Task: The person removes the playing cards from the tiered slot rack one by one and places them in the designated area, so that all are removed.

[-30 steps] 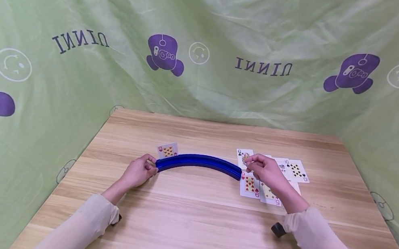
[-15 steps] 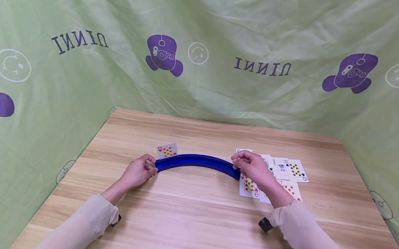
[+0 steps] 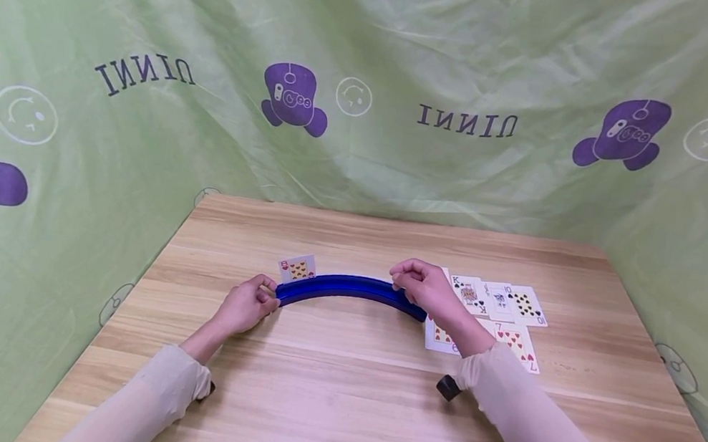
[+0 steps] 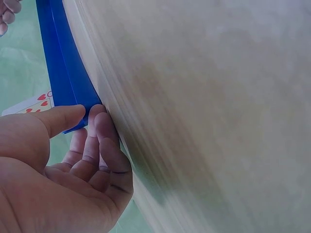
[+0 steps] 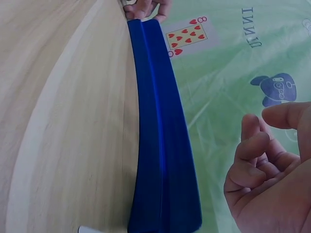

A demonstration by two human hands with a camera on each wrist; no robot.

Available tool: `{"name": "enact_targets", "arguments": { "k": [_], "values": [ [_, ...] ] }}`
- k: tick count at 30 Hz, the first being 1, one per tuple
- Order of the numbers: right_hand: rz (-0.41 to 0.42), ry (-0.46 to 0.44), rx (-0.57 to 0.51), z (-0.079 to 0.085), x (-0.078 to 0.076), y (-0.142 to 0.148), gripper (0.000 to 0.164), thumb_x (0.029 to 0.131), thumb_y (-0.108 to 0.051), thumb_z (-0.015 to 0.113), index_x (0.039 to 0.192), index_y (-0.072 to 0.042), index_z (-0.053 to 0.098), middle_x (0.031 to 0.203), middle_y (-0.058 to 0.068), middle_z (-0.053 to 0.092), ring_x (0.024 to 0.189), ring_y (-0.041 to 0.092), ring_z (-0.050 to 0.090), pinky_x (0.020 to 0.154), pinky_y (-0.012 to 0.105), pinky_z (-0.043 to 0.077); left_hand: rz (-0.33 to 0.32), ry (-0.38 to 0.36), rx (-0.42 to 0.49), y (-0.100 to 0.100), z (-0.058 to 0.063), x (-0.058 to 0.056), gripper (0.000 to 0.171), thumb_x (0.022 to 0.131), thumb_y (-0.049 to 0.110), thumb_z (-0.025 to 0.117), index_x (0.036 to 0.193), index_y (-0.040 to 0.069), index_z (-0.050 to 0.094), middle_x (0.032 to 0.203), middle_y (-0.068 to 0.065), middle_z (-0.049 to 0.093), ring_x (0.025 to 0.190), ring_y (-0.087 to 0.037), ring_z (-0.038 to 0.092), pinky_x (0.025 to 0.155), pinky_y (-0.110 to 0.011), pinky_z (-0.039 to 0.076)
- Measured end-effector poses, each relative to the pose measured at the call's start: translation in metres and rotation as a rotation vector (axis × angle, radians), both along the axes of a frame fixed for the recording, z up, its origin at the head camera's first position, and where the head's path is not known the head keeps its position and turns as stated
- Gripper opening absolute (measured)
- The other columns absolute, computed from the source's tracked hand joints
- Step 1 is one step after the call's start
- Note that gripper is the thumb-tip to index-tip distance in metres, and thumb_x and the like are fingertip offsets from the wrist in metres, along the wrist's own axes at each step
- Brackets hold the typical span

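A curved blue card holder [image 3: 347, 287] lies on the table, bowed away from me. My left hand [image 3: 246, 305] pinches its left end; in the left wrist view the thumb presses on top with fingertips at the edge. An eight of hearts [image 5: 187, 38] stands in the holder near that end. Over the holder's right part hovers my right hand [image 3: 429, 290], its fingers loosely curled. The right wrist view shows a gap between thumb and index finger, with nothing in it.
Face-up playing cards lie in two overlapping rows right of the holder, among them a king [image 3: 468, 293], a ten of spades [image 3: 525, 305] and a seven of hearts [image 3: 517, 345]. A green printed cloth [image 3: 360, 164] hangs around the wooden table [image 3: 323, 391].
My right hand has moved left from above the cards to over the holder, uncovering the king and the seven. My left hand, the holder and the eight stay where they were.
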State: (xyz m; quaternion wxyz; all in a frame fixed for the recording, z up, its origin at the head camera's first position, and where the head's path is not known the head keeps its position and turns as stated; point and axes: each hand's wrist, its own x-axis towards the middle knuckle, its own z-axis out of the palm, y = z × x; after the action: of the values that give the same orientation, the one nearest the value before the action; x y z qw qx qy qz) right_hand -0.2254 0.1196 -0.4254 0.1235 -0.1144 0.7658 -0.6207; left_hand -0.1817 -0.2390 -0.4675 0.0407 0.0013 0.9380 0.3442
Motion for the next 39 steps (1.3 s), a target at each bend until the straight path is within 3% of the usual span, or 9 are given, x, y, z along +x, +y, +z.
{"name": "enact_targets", "arguments": {
  "k": [14,25,31,39],
  "values": [
    [0.025,-0.003,-0.006,0.002,-0.009,-0.03,0.018,0.095,-0.012,0.06,0.109,-0.001,0.065,0.092,0.016,0.066,0.059,0.011,0.043,0.06,0.023,0.039,-0.011,0.006,0.001,0.0,0.0,0.0,0.023,0.091,0.011,0.069,0.11,0.005,0.059,0.085,-0.007,0.075,0.068,-0.01,0.06,0.067,-0.028,0.046],
    [0.028,0.044,0.024,0.001,-0.015,-0.055,0.019,0.093,-0.012,0.064,0.108,-0.001,0.067,0.093,0.017,0.069,0.062,0.011,0.049,0.059,0.023,0.043,-0.004,0.002,0.005,0.0,0.0,0.0,0.023,0.091,0.012,0.069,0.11,0.005,0.059,0.085,-0.007,0.075,0.068,-0.01,0.06,0.067,-0.028,0.046],
    [0.034,0.066,0.069,0.0,-0.018,-0.068,0.019,0.092,-0.014,0.066,0.108,-0.003,0.068,0.091,0.007,0.069,0.07,0.021,0.056,0.062,0.024,0.046,-0.001,-0.004,0.003,-0.001,-0.001,-0.001,0.023,0.091,0.012,0.07,0.11,0.006,0.059,0.085,-0.007,0.075,0.068,-0.01,0.06,0.067,-0.028,0.046],
    [0.035,0.072,0.097,-0.002,-0.02,-0.081,0.021,0.092,-0.016,0.067,0.109,-0.003,0.068,0.092,0.005,0.067,0.072,0.019,0.056,0.063,0.026,0.047,-0.002,-0.008,0.001,-0.001,-0.001,-0.001,0.023,0.091,0.012,0.069,0.11,0.005,0.059,0.085,-0.007,0.075,0.068,-0.011,0.06,0.066,-0.028,0.045]
  ]
}}
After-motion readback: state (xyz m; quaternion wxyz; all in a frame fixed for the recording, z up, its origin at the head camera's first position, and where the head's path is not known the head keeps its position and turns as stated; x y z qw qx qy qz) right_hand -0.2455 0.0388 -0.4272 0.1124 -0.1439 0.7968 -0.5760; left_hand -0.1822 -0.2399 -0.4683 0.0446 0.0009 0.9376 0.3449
